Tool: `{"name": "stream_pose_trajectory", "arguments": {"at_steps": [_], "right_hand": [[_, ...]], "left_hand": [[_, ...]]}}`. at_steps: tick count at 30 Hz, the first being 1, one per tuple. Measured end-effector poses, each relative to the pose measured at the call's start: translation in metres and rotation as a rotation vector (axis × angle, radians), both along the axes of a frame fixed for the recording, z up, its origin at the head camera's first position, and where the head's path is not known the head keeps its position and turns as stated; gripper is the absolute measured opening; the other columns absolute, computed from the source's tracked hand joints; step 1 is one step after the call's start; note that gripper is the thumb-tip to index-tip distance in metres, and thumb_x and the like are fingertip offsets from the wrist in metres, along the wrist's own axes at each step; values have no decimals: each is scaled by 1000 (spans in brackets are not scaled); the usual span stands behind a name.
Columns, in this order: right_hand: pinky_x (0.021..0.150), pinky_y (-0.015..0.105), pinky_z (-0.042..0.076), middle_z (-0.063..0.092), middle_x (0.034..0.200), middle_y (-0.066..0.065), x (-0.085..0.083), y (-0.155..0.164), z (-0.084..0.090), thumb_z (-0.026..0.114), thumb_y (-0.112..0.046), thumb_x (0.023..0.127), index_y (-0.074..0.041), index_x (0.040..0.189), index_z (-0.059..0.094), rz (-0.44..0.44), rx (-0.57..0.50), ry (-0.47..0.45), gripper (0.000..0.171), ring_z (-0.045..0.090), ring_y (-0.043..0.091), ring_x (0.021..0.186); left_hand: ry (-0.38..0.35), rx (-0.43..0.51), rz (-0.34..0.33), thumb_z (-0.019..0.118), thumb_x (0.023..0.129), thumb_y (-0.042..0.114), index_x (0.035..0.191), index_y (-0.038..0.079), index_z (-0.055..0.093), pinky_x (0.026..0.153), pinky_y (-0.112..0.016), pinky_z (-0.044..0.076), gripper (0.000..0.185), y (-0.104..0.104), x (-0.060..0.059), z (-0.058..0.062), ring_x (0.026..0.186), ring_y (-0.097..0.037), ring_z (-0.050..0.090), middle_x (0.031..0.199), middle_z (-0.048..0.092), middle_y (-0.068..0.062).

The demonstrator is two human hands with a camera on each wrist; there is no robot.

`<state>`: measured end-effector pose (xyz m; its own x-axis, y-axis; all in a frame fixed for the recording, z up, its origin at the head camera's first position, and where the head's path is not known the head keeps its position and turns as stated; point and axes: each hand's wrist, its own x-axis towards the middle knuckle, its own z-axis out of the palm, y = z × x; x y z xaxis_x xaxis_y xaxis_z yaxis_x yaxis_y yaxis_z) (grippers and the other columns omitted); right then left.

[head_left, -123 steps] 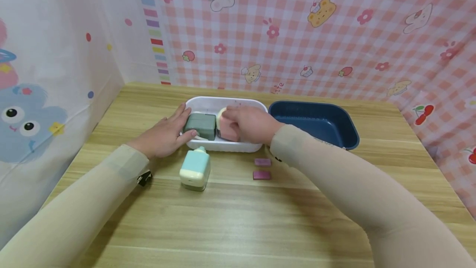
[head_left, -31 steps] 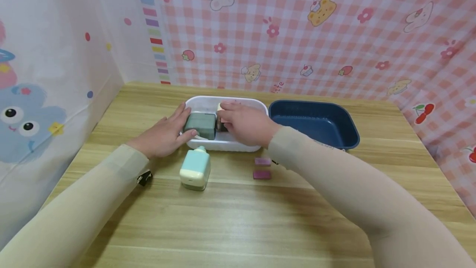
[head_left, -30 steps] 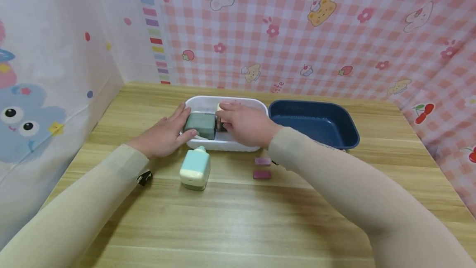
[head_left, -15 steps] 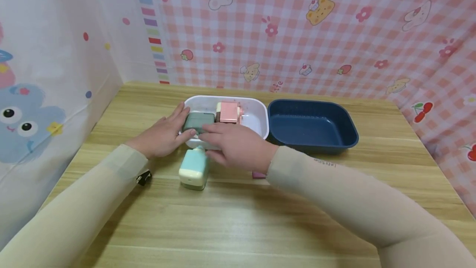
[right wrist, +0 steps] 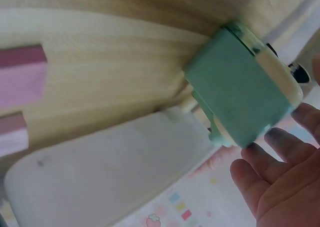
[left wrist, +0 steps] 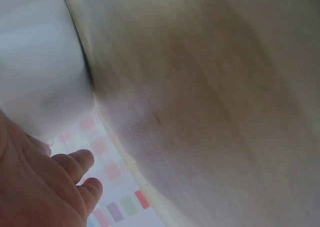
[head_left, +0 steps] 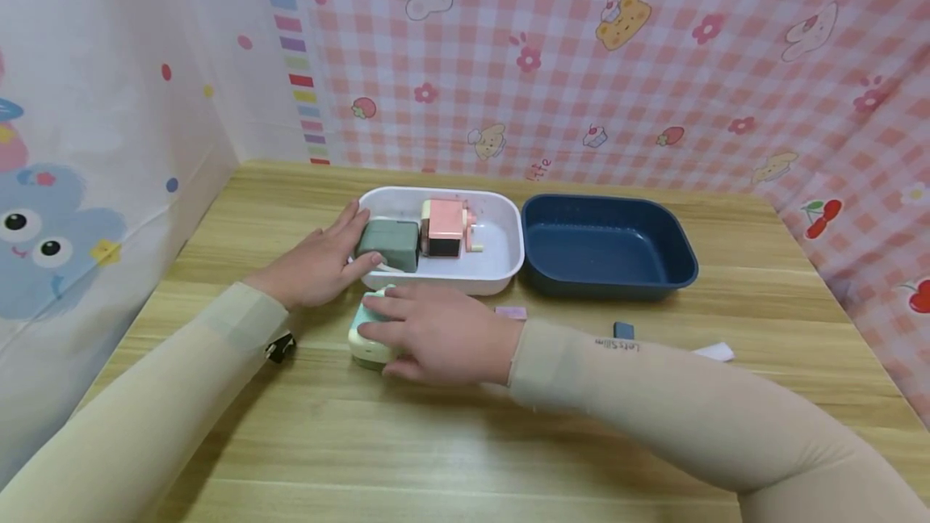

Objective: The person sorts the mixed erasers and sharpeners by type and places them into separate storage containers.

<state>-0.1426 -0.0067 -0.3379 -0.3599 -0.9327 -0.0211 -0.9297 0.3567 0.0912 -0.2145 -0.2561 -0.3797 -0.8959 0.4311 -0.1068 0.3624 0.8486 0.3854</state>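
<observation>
My left hand (head_left: pixel 316 269) rests with straight fingers along the left end of a white bin (head_left: pixel 465 286), its thumb over the near rim. In that bin lie a grey-green box-shaped object (head_left: pixel 391 243) and a pink hand-crank pencil sharpener (head_left: pixel 446 224), crank to the right. In front of the bin stands a mint-and-cream pencil sharpener (right wrist: pixel 240 87). My right hand (head_left: pixel 443 337) reaches over it from the right, covering much of it in the head view. In the right wrist view the extended fingertips are right at its top edge, thumb apart.
A dark blue bin (head_left: pixel 603 289) stands right beside the white one. A lilac block (head_left: pixel 511 312) and a magenta-pink block (right wrist: pixel 20 79) lie before the bins. Further right are a small dark blue block (head_left: pixel 623 330) and a white piece (head_left: pixel 715 352), partly behind the right sleeve.
My right hand has let go of the pink sharpener in the white bin and moved toward me, over the mint sharpener. The pink one now sits turned with its crank showing. My left hand stays put.
</observation>
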Motion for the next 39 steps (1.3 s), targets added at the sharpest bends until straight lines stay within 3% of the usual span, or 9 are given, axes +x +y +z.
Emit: {"name": "stream_pose_trajectory", "arguments": {"at_steps": [6, 16, 24, 32, 39], "right_hand": [[127, 42, 37, 50, 163, 7, 1, 1, -6, 62, -47, 105, -23, 156, 52, -16, -3, -27, 58, 47, 31, 152], [124, 38, 42, 62, 152, 3, 2, -1, -13, 67, -41, 103, -23, 146, 63, 5, -102, 61, 47, 59, 26, 141], [118, 34, 46, 66, 143, 0, 3, -5, -14, 67, -42, 103, -21, 138, 66, 2, -152, 57, 40, 63, 20, 134], [110, 32, 53, 66, 143, 1, 5, -10, -16, 68, -39, 103, -19, 133, 68, -66, -168, 51, 36, 66, 19, 128], [110, 33, 52, 68, 139, 0, 4, -10, -14, 71, -38, 100, -19, 129, 70, -70, -165, 50, 35, 65, 18, 127]], "left_hand": [[6, -7, -5, 30, 111, 60, 169, 2, 1, 126, -73, 15, 86, 1, -1, -1, 165, -37, 6, 177, -8, -18], [13, -3, -4, 31, 111, 60, 169, 3, 1, 126, -73, 15, 86, 0, -1, -2, 165, -37, 6, 177, -8, -18], [9, 2, -1, 32, 112, 57, 169, 3, 0, 126, -73, 15, 85, 1, 0, -1, 165, -38, 6, 177, -9, -18], [0, 7, 7, 32, 112, 56, 169, 3, 0, 127, -72, 15, 84, 1, 0, -1, 165, -39, 6, 177, -9, -18], [-1, 12, 2, 32, 112, 57, 169, 4, 0, 126, -72, 15, 85, 0, 0, -1, 164, -39, 7, 177, -9, -18]]}}
